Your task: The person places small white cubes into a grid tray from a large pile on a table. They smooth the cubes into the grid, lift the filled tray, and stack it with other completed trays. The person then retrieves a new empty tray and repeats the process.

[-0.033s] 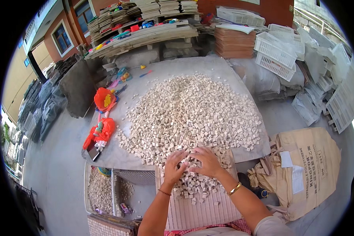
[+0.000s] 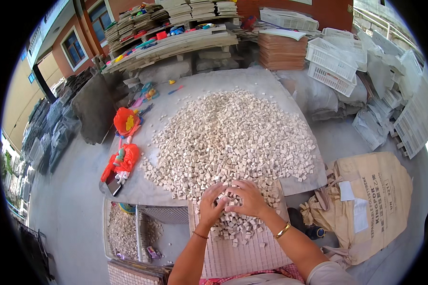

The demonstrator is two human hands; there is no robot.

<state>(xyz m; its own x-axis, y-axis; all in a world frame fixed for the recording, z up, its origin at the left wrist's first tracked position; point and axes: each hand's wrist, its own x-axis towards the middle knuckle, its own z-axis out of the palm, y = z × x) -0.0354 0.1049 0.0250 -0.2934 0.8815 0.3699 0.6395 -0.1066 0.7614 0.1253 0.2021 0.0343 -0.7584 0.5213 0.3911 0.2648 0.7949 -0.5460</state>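
A broad heap of small off-white stone cubes (image 2: 242, 133) covers the table and spills onto a ribbed board (image 2: 245, 263) in front of me. My left hand (image 2: 211, 205) rests at the near edge of the heap, fingers stretched forward and thumb apart. Opposite it, my right hand (image 2: 248, 199) curves over the cubes with its fingers extended. Between the two hands, which almost meet at the thumbs, several cubes are loosely enclosed. Loose cubes lie on the board below the hands. Some fingertips are hard to make out among the cubes.
Orange plastic bags (image 2: 124, 156) and a dark phone-like slab (image 2: 113, 184) lie on the table's left edge. Below stands a white crate (image 2: 139, 232) with more cubes, beside stacked tile sheets (image 2: 133, 274). A large tan sack (image 2: 375, 199) lies right; white plastic baskets (image 2: 335, 59) are piled behind.
My right hand has shifted slightly left and toward me, so the gap between the thumbs is a little narrower. The left hand has hardly moved.
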